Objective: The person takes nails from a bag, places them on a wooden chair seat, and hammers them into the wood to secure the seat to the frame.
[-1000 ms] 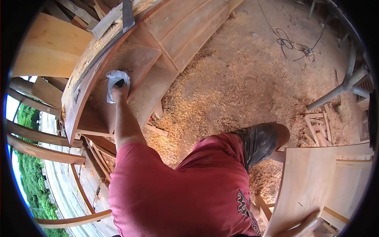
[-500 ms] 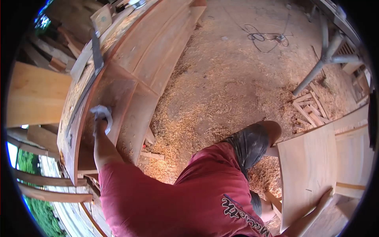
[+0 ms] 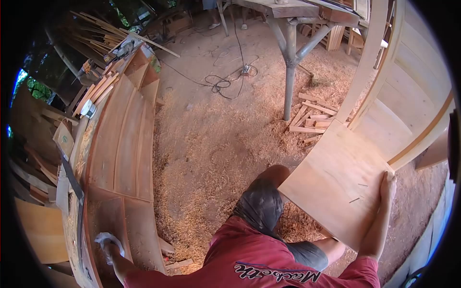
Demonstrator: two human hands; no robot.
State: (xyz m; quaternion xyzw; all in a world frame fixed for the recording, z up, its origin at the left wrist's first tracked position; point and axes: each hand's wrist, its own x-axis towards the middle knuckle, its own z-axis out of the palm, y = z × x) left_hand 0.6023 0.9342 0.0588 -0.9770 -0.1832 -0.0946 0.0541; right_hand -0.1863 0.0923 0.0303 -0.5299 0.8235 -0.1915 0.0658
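Note:
My left hand point(image 3: 112, 248) is closed around a crumpled whitish cloth or plastic sheet point(image 3: 106, 237). It is inside an open compartment of a long reddish-brown wooden cabinet point(image 3: 127, 139), lying low on my left. On my right, my right hand point(image 3: 388, 186) grips the outer corner of a pale wooden board point(image 3: 331, 177), its fingers partly hidden at the edge. Two thin dark nails point(image 3: 354, 200) lie on the board's face. The board meets a pale panelled wooden frame point(image 3: 389, 110) standing behind it.
A handsaw point(image 3: 72, 178) and a white cup point(image 3: 88, 109) rest along the cabinet's top. Wood shavings cover the floor, with a coiled black cord point(image 3: 221, 86) farther off. A metal-legged table point(image 3: 290, 67) stands ahead, near scrap wood strips point(image 3: 314, 117). Another person's legs point(image 3: 211, 14) show at the back.
My view has swung up and to the right, bringing in the table and the panelled frame. My left hand still holds the whitish sheet in the compartment; my right hand now shows at the board's corner.

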